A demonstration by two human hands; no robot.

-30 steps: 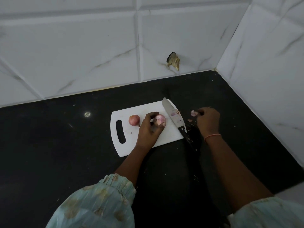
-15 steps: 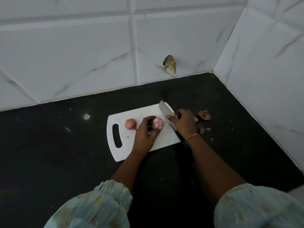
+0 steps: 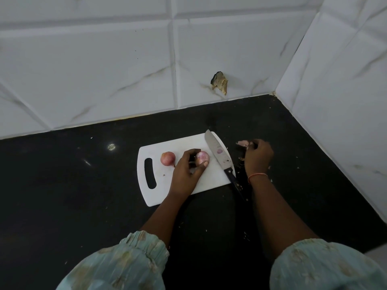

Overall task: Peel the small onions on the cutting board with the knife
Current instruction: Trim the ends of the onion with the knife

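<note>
White plastic cutting board (image 3: 209, 181) lies on the black counter (image 3: 62, 185), where the left hand (image 3: 187, 171) pinches a pale onion (image 3: 202, 157) between thumb and fingers; a redder onion (image 3: 167, 158) sits just beside it. The knife (image 3: 219, 156) lies loose along the board's right edge, and the right hand (image 3: 258, 156), off the board, curls around a scrap of peel (image 3: 243, 142).

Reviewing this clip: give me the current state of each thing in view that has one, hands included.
left hand: grips the peeled onion on the board.
peeled onion: pale, skin mostly off, held.
unpeeled onion: skin on, lying free on the board.
knife: lying on the cutting board, unheld, handle past the edge.
cutting board: flat on the counter.
right hand: over the counter, fingers curled at a peel scrap.
</note>
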